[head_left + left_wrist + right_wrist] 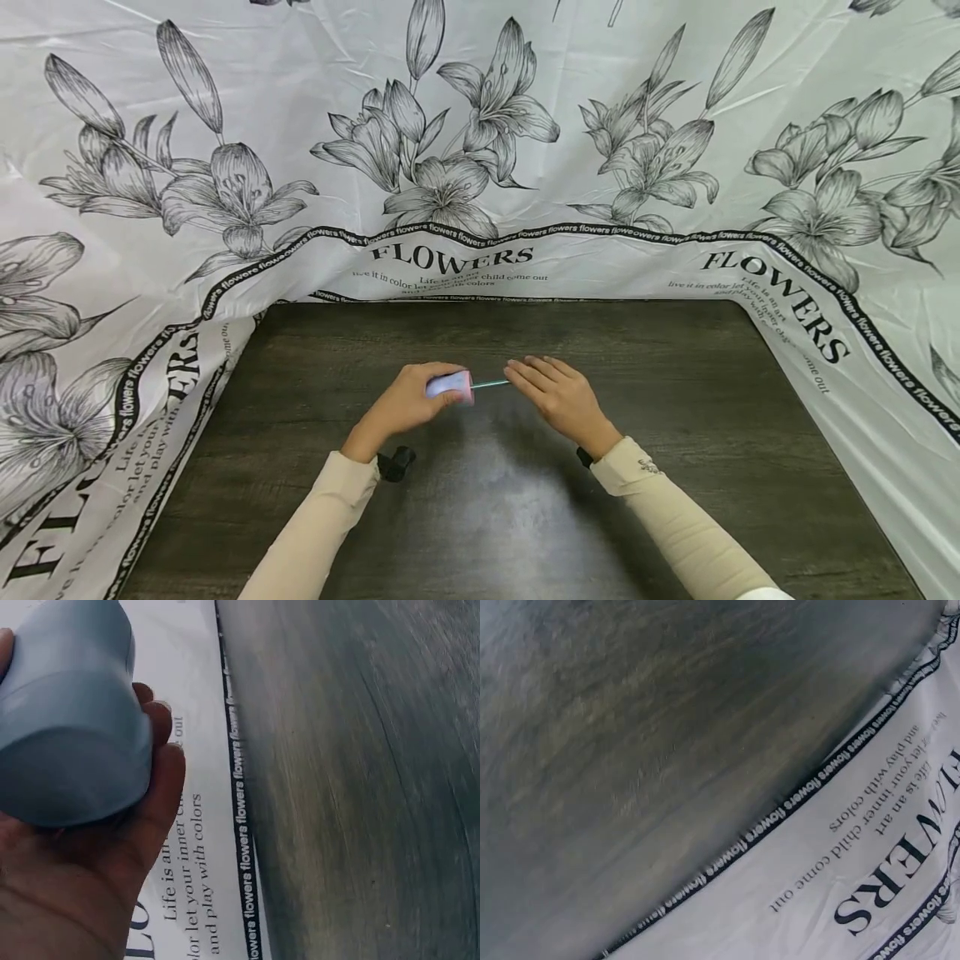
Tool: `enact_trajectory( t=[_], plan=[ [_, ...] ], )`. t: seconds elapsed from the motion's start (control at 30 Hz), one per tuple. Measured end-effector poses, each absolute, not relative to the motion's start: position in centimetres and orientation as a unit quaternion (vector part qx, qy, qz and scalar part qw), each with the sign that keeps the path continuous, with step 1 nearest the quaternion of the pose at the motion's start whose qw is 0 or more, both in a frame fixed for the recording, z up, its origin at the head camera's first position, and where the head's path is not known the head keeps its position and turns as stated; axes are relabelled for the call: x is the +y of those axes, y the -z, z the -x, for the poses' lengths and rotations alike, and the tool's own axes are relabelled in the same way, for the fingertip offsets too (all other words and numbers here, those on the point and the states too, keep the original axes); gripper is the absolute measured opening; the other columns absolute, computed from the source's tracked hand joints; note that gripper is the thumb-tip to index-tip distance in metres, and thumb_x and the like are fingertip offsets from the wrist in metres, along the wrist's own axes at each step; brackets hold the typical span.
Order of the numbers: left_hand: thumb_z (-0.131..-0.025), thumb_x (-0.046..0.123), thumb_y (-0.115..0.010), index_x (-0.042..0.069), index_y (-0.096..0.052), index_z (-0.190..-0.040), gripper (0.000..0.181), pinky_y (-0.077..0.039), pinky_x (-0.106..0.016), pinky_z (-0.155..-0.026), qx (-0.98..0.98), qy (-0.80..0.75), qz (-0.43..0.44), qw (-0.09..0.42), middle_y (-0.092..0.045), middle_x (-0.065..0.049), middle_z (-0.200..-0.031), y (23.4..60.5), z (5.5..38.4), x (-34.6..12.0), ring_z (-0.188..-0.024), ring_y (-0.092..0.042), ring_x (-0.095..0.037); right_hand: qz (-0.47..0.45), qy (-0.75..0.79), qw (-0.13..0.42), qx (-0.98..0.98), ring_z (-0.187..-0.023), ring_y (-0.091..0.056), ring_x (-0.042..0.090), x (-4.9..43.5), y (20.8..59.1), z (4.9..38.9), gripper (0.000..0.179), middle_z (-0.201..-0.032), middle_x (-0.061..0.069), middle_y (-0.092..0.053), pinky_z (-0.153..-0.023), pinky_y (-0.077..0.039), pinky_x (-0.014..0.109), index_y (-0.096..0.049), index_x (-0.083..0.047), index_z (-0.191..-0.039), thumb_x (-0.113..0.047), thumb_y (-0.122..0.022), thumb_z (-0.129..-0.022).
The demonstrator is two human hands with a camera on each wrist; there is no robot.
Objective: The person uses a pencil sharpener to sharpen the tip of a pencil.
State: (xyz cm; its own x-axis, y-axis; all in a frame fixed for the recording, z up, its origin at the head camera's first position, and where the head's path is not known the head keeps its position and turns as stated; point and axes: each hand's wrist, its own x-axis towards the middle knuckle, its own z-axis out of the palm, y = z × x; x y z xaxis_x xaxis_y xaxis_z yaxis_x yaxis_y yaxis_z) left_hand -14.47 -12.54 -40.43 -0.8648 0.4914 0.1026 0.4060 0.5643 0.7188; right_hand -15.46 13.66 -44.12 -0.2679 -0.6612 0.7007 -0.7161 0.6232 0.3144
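In the head view my left hand (pixel 408 397) grips a small lavender-blue bottle-like body (pixel 447 385) with a pink collar (pixel 467 387), held sideways above the table. Its rounded blue-grey base (pixel 71 761) fills the upper left of the left wrist view, the fingers curled round its side. A thin teal rod (pixel 490 384) runs from the collar to my right hand (pixel 558 396), which pinches its far end. The fingers cover that end, and the right thumb is out of sight. The right wrist view shows neither the hand nor the rod.
Both hands are over a dark wood-grain table (pixel 660 358). White cloth (pixel 570 192) printed with black flowers and lettering rises behind it and along both sides. A black strap mount (pixel 396 464) is on the left wrist.
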Motion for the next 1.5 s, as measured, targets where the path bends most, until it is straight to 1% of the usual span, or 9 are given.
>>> enact_trajectory(
  t=[0.17, 0.43, 0.53, 0.73, 0.93, 1.07, 1.3, 1.4, 1.5],
  plan=[
    [-0.080, 0.022, -0.068, 0.008, -0.057, -0.119, 0.043, -0.046, -0.029, -0.066, 0.891, -0.359, -0.278, 0.017, -0.061, -0.006, -0.107, 40.8, 14.3, -12.4, -0.080, -0.054, -0.013, -0.462, -0.087, 0.323, -0.822, -0.069, -0.063, 0.012, 13.6, 44.0, 15.3, 0.032, -0.103, 0.002, -0.066, -0.051, -0.045, 0.021, -0.064, -0.009, -0.111, -0.001, -0.060, -0.081],
    [-0.078, 0.003, -0.067, 0.003, -0.060, -0.110, 0.033, -0.044, -0.037, -0.090, 0.828, -0.064, -0.427, -0.359, -0.061, -0.009, -0.107, 43.9, 13.7, -11.4, -0.098, -0.056, -0.023, -0.348, -0.402, -0.134, -0.836, -0.054, -0.060, 0.007, 14.0, 42.7, 15.9, 0.028, -0.090, 0.008, -0.069, -0.043, -0.045, 0.020, -0.061, 0.000, -0.114, -0.002, -0.057, -0.086],
    [-0.081, 0.011, -0.066, 0.003, -0.059, -0.113, 0.034, -0.043, -0.037, -0.091, 0.843, -0.129, -0.405, -0.329, -0.060, -0.009, -0.109, 44.4, 13.6, -11.5, -0.100, -0.055, -0.022, -0.382, -0.335, -0.067, -0.859, -0.050, -0.056, 0.005, 14.0, 42.6, 16.1, 0.027, -0.087, 0.006, -0.069, -0.042, -0.041, 0.018, -0.063, -0.005, -0.112, -0.004, -0.058, -0.086],
    [-0.081, 0.017, -0.067, 0.009, -0.052, -0.125, 0.047, -0.047, -0.031, -0.074, 0.887, -0.339, -0.306, -0.069, -0.057, -0.004, -0.113, 42.9, 14.0, -12.1, -0.090, -0.053, -0.015, -0.432, -0.102, 0.252, -0.860, -0.070, -0.063, 0.010, 13.6, 43.4, 15.4, 0.038, -0.102, -0.002, -0.067, -0.055, -0.048, 0.022, -0.063, -0.014, -0.113, 0.001, -0.064, -0.078],
    [-0.088, 0.026, -0.058, 0.007, -0.054, -0.123, 0.040, -0.044, -0.028, -0.063, 0.882, -0.384, -0.257, 0.095, -0.060, -0.010, -0.109, 40.9, 14.5, -12.7, -0.073, -0.052, -0.013, -0.455, -0.063, 0.350, -0.816, -0.081, -0.064, 0.014, 13.5, 43.8, 15.1, 0.028, -0.105, -0.001, -0.066, -0.063, -0.051, 0.026, -0.063, -0.012, -0.114, -0.006, -0.052, -0.089],
    [-0.082, 0.023, -0.065, 0.008, -0.054, -0.123, 0.045, -0.047, -0.030, -0.068, 0.896, -0.325, -0.301, 0.026, -0.059, -0.007, -0.110, 41.2, 14.4, -12.2, -0.082, -0.055, -0.015, -0.459, -0.122, 0.246, -0.845, -0.061, -0.062, 0.007, 13.7, 44.1, 15.2, 0.029, -0.099, 0.001, -0.068, -0.047, -0.044, 0.017, -0.065, -0.010, -0.109, 0.000, -0.056, -0.083],
    [-0.075, 0.012, -0.071, 0.004, -0.060, -0.112, 0.039, -0.044, -0.037, -0.090, 0.825, -0.089, -0.446, -0.335, -0.060, -0.008, -0.110, 43.5, 13.8, -10.7, -0.100, -0.055, -0.022, -0.319, -0.431, -0.170, -0.827, -0.051, -0.061, 0.018, 14.8, 43.3, 16.0, 0.024, -0.092, 0.009, -0.069, -0.038, -0.045, 0.036, -0.064, -0.005, -0.110, -0.007, -0.056, -0.087],
    [-0.078, 0.014, -0.069, 0.003, -0.060, -0.111, 0.036, -0.043, -0.037, -0.090, 0.810, -0.086, -0.448, -0.370, -0.060, -0.009, -0.109, 44.3, 13.7, -10.6, -0.099, -0.056, -0.023, -0.316, -0.418, -0.182, -0.832, -0.048, -0.058, 0.014, 15.0, 43.2, 16.1, 0.024, -0.086, 0.005, -0.069, -0.036, -0.043, 0.033, -0.065, -0.007, -0.109, -0.008, -0.057, -0.087],
    [-0.074, 0.016, -0.073, 0.003, -0.059, -0.114, 0.044, -0.043, -0.037, -0.090, 0.836, -0.156, -0.422, -0.313, -0.058, -0.010, -0.110, 44.4, 13.6, -11.0, -0.101, -0.054, -0.024, -0.365, -0.326, -0.063, -0.869, -0.039, -0.043, 0.003, 14.7, 43.4, 16.0, 0.027, -0.073, 0.001, -0.067, -0.035, -0.033, 0.018, -0.064, -0.009, -0.112, -0.009, -0.060, -0.086]
  ],
)
